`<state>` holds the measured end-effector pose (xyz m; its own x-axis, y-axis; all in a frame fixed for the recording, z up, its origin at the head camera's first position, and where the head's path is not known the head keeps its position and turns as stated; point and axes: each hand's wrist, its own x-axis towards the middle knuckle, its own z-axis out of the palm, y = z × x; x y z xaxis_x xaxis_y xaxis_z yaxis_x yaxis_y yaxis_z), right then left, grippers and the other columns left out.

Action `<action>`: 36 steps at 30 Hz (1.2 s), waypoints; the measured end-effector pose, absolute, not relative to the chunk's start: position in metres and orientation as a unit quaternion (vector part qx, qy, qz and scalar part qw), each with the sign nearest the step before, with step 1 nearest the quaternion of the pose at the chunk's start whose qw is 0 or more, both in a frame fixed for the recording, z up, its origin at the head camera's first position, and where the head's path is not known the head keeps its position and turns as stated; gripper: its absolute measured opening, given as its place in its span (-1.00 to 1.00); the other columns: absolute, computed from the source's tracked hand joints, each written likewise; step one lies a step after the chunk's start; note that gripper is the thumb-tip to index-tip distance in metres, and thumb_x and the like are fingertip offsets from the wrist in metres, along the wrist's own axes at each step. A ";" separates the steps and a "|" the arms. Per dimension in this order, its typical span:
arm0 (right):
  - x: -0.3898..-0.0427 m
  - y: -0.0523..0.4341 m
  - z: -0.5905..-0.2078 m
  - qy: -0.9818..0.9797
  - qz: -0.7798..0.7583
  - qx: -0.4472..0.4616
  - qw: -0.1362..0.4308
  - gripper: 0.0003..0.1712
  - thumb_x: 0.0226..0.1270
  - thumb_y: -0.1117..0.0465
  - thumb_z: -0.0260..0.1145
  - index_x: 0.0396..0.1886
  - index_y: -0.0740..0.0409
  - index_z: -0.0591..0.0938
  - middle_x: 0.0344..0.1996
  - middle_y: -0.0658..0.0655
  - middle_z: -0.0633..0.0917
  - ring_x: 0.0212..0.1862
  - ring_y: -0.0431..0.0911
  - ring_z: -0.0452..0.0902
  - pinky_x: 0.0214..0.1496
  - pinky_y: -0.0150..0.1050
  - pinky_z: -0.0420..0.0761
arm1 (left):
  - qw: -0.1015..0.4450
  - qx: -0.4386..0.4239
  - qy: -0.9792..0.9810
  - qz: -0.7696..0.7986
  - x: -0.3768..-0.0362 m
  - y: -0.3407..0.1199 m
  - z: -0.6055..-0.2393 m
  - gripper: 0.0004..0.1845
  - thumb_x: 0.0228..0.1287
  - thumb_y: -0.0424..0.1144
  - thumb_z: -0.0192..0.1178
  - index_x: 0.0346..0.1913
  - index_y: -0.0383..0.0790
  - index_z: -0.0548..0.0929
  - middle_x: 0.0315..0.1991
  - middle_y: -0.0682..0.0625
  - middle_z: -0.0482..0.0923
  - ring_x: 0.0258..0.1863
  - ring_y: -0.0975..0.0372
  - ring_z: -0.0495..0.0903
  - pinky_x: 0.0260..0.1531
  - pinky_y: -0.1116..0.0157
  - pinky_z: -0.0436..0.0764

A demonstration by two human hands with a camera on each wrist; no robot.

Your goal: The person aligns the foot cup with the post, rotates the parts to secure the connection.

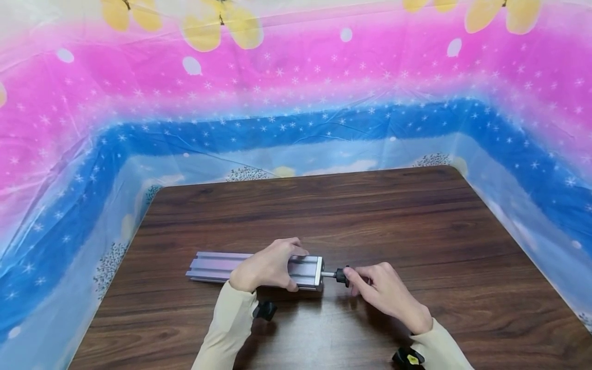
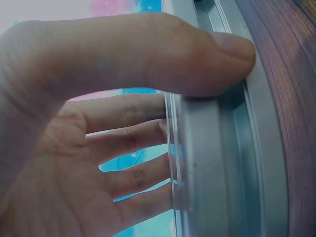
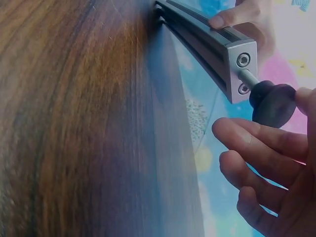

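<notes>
A silver aluminium extrusion profile [image 1: 213,265] with slots along its length lies crosswise on the table. My left hand [image 1: 270,264] grips it from above near its right end. In the left wrist view, the thumb [image 2: 212,61] presses along the slotted near side while the fingers reach to the far side. A light end plate [image 3: 233,69] with two screws caps the profile. From its middle a metal rod [image 1: 329,274] sticks out, bearing a black levelling foot [image 3: 276,106]. My right hand [image 1: 386,290] pinches this foot between thumb and forefinger; its other fingers curl loosely below.
The dark wood-grain table [image 1: 393,216] reaches back to a patterned pink and blue cloth [image 1: 296,123], which hangs along the back and both sides. Black wrist cameras [image 1: 264,310] sit at both cream sleeves [image 1: 226,321].
</notes>
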<state>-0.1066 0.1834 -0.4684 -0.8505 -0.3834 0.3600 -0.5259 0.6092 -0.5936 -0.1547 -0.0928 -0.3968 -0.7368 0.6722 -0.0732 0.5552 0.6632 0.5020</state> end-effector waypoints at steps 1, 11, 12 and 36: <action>-0.106 0.183 -0.469 -0.893 0.360 0.253 0.099 -0.54 0.53 0.12 0.18 -0.65 -0.09 0.69 -0.71 -0.18 0.69 -0.66 -0.50 0.37 -0.57 -0.48 0.35 | 0.126 0.341 0.903 0.229 -0.155 -0.093 -0.397 -0.33 -0.24 -0.34 0.59 0.12 -0.27 0.71 0.14 -0.14 0.57 0.05 0.05 0.56 0.08 0.11 0.58; -0.101 0.189 -0.466 -0.885 0.361 0.271 0.112 -0.76 0.35 0.05 0.40 -0.05 0.01 0.73 -0.37 -0.17 0.72 -0.46 -0.40 0.50 -0.44 -0.42 0.50 | 0.144 0.319 0.906 0.238 -0.153 -0.096 -0.395 -0.29 -0.21 -0.35 0.59 0.18 -0.30 0.68 0.35 -0.30 0.45 0.31 -0.14 0.44 0.27 -0.01 0.48; -0.100 0.190 -0.466 -0.877 0.368 0.285 0.117 -0.60 0.29 0.07 0.46 0.09 0.02 0.68 -0.26 -0.14 0.73 -0.41 -0.36 0.53 -0.42 -0.42 0.53 | 0.143 0.321 0.906 0.237 -0.153 -0.096 -0.395 -0.29 -0.21 -0.35 0.59 0.18 -0.30 0.68 0.34 -0.29 0.45 0.31 -0.13 0.45 0.26 -0.01 0.49; -0.106 0.190 -0.471 -0.848 0.371 0.333 0.179 -0.52 0.13 0.19 0.58 0.08 0.10 0.72 -0.30 -0.05 0.76 -0.39 -0.29 0.60 -0.37 -0.43 0.60 | 0.133 0.333 0.903 0.236 -0.156 -0.097 -0.399 -0.32 -0.21 -0.34 0.58 0.15 -0.28 0.69 0.25 -0.23 0.53 0.19 -0.04 0.53 0.16 0.05 0.55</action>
